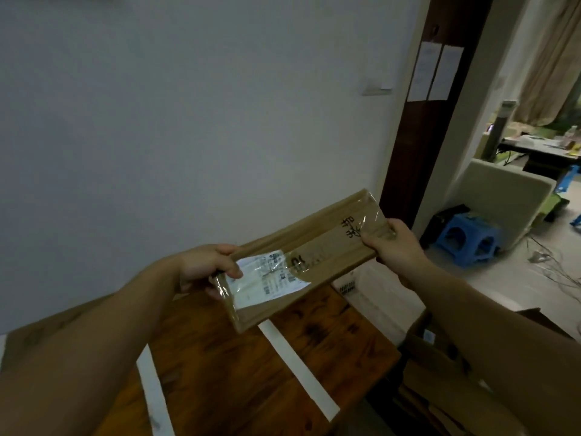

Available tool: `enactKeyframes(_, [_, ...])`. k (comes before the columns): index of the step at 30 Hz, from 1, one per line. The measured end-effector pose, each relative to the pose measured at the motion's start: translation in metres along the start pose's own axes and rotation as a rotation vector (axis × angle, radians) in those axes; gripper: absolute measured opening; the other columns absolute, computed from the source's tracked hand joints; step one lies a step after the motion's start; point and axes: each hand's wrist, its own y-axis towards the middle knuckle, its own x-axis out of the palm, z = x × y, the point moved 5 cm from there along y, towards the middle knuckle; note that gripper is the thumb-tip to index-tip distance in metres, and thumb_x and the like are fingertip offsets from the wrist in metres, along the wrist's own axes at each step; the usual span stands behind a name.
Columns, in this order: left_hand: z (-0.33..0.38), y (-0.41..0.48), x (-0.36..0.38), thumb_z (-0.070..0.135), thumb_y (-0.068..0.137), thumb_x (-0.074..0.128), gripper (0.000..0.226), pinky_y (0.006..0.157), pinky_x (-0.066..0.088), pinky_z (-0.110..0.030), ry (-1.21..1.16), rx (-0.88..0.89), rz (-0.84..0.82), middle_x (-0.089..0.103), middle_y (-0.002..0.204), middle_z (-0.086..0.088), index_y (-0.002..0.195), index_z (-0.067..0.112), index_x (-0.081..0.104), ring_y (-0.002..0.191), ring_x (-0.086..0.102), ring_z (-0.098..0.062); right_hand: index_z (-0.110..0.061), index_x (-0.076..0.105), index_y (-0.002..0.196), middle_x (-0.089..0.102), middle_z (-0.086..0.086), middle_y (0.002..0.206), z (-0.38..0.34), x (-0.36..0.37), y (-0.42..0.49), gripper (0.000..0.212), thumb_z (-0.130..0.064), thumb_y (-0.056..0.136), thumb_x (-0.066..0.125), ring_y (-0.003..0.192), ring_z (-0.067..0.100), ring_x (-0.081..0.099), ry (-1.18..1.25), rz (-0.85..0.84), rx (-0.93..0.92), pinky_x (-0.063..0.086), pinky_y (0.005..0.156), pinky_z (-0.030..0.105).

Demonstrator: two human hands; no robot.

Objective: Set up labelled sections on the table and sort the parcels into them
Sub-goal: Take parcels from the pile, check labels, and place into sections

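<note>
Both hands hold one parcel (306, 258) in the air above the table (239, 366). The parcel is a long, flat brown carton, tilted so that its right end sits higher than its left. The left hand (206, 265) is clamped on the lower left end, thumb on top and fingers underneath. The right hand (391, 243) is clamped on the upper right end in the same way. The two hands are well apart, one at each end of the parcel.

A white shipping label (267, 278) lies on the parcel's top face near the left hand, under clear tape. Black handwritten marks show on the top face near the right hand.

The table is dark wood. Two white tape strips cross it below the parcel: one strip (298, 369) runs under the parcel's lower edge, the other (154, 391) lies left of it, below the left forearm. An open cardboard box (437, 350) stands beside the table, below the right forearm. A blue stool (465, 237) stands on the floor to the right of the parcel.
</note>
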Motion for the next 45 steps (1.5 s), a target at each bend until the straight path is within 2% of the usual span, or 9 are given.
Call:
enactKeyframes(4, [-0.008,0.04,-0.025,0.006,0.088,0.057,0.022,0.06,0.046,-0.031,-0.121,0.007,0.237,0.067,0.102,-0.018,0.109,0.01,0.062,0.083,0.06,-0.026,-0.025,0.053,0.093,0.058,0.007,0.103,0.008,0.013,0.038,0.008,-0.024,0.091,0.06,0.098,0.028,0.059,-0.009,0.048,0.004,0.051,0.091,0.051])
enactKeyframes(9, [-0.042,0.073,-0.005,0.01,0.085,0.067,0.037,0.059,0.05,-0.033,-0.419,-0.094,0.499,0.06,0.105,-0.013,0.116,0.008,0.047,0.085,0.062,-0.024,-0.028,0.049,0.086,0.057,0.012,0.103,0.043,0.028,0.07,0.01,-0.026,0.092,0.057,0.097,0.032,0.059,-0.11,0.014,0.055,0.051,0.088,0.056])
enactKeyframes(14, [-0.069,0.084,0.034,0.005,0.083,0.067,0.039,0.052,0.053,-0.029,-0.503,-0.164,0.599,0.062,0.095,-0.007,0.115,0.01,0.046,0.077,0.065,-0.02,-0.013,0.052,0.108,0.057,0.009,0.1,0.092,0.037,0.103,0.024,-0.031,0.093,0.056,0.093,0.028,0.06,-0.264,-0.079,0.155,0.053,0.085,0.052])
enactKeyframes(19, [-0.071,0.104,0.075,0.005,0.086,0.063,0.042,0.055,0.05,-0.021,-0.424,-0.153,0.733,0.062,0.118,-0.008,0.126,0.013,0.049,0.08,0.062,-0.012,-0.01,0.05,0.114,0.059,0.009,0.098,0.131,0.029,0.14,0.03,-0.032,0.094,0.055,0.09,0.027,0.06,-0.384,-0.207,0.168,0.054,0.078,0.043])
enactKeyframes(24, [-0.074,0.134,0.129,0.003,0.087,0.06,0.056,0.059,0.047,-0.018,-0.373,-0.241,0.783,0.054,0.132,-0.007,0.138,0.016,0.041,0.116,0.055,-0.025,-0.005,0.048,0.116,0.059,0.009,0.1,0.168,0.008,0.178,0.029,-0.025,0.095,0.054,0.09,0.025,0.057,-0.453,-0.346,0.136,0.049,0.073,0.039])
enactKeyframes(31, [-0.096,0.173,0.175,-0.003,0.088,0.054,0.06,0.079,0.053,-0.029,-0.376,-0.288,0.777,0.052,0.134,-0.003,0.14,0.023,0.039,0.122,0.05,-0.023,-0.022,0.05,0.088,0.054,-0.003,0.085,0.208,-0.006,0.202,0.009,-0.017,0.095,0.054,0.077,0.013,0.052,-0.444,-0.488,0.074,0.044,0.068,0.031])
enactKeyframes(33, [-0.106,0.176,0.179,-0.004,0.088,0.054,0.059,0.082,0.054,-0.031,-0.375,-0.291,0.794,0.052,0.135,-0.004,0.139,0.023,0.041,0.12,0.05,-0.023,-0.022,0.059,0.095,0.064,0.001,0.092,0.225,-0.001,0.209,0.005,-0.019,0.091,0.056,0.08,0.012,0.06,-0.445,-0.517,0.057,0.051,0.072,0.03])
enactKeyframes(38, [-0.115,0.176,0.169,-0.001,0.089,0.056,0.059,0.089,0.051,-0.035,-0.347,-0.269,0.898,0.047,0.139,-0.001,0.14,0.023,0.038,0.126,0.047,-0.024,-0.026,0.054,0.122,0.065,-0.005,0.108,0.274,0.027,0.228,0.05,-0.051,0.079,0.055,0.097,0.015,0.063,-0.403,-0.621,0.052,0.055,0.083,0.04])
enactKeyframes(45, [-0.12,0.17,0.138,0.002,0.091,0.053,0.057,0.085,0.048,-0.032,-0.229,-0.324,0.98,0.047,0.14,-0.008,0.143,0.019,0.035,0.125,0.047,-0.027,-0.014,0.039,0.132,0.049,-0.005,0.11,0.233,0.063,0.216,0.048,-0.02,0.091,0.063,0.104,0.013,0.048,-0.384,-0.67,0.068,0.04,0.081,0.023])
